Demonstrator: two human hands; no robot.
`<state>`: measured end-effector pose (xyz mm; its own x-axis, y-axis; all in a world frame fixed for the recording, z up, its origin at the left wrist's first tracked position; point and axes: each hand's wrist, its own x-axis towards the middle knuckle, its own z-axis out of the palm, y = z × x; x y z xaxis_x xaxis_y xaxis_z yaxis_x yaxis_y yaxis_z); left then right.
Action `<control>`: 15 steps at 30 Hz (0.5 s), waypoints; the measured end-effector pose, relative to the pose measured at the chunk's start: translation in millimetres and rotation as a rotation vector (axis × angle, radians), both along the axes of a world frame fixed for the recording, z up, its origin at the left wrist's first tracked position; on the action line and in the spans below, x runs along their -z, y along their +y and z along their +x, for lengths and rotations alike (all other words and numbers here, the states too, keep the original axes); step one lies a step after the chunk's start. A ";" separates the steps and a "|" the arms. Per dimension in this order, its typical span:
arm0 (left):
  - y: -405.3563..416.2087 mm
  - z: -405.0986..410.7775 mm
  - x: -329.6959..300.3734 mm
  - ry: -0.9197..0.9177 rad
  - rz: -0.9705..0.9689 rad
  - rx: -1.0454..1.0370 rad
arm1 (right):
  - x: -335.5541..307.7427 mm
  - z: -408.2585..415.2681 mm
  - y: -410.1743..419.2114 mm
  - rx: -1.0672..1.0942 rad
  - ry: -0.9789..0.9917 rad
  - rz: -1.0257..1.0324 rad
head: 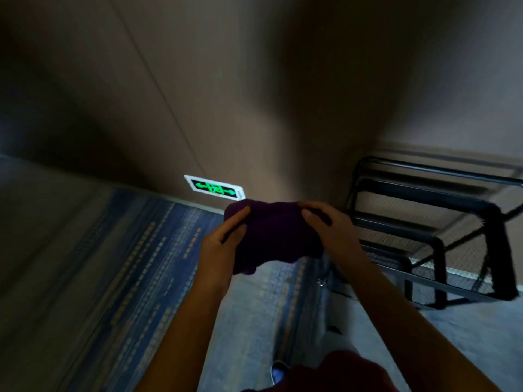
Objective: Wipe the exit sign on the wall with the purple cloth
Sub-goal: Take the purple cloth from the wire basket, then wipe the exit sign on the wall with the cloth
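Note:
The exit sign (214,189) is a small white-framed plate with glowing green arrows, mounted low on the brown wall just above the floor. A dark purple cloth (276,236) is bunched up in the air just in front of and below the sign. My left hand (223,241) grips its left side and my right hand (328,224) grips its right side. The cloth's upper edge sits close to the sign's right end without covering the green arrows.
A black metal rack (435,222) stands against the wall to the right, near my right forearm. Blue patterned carpet (135,264) covers the floor to the left and below. A shoe (278,372) shows at the bottom.

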<state>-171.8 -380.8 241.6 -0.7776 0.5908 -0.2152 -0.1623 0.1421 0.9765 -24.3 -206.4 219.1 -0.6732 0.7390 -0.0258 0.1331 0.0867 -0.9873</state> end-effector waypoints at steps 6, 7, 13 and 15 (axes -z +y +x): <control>-38.3 -49.5 -1.8 0.088 -0.009 -0.073 | 33.3 -81.1 -35.4 -0.064 -0.198 -0.005; -40.1 -59.2 0.3 0.096 -0.013 -0.078 | 41.4 -94.5 -38.2 -0.068 -0.245 -0.030; -43.3 -149.7 17.6 0.142 -0.075 -0.087 | 80.4 -186.8 -38.4 -0.014 -0.248 -0.163; -43.8 -191.0 25.8 0.178 -0.092 -0.123 | 84.6 -235.7 -38.7 -0.073 -0.220 -0.135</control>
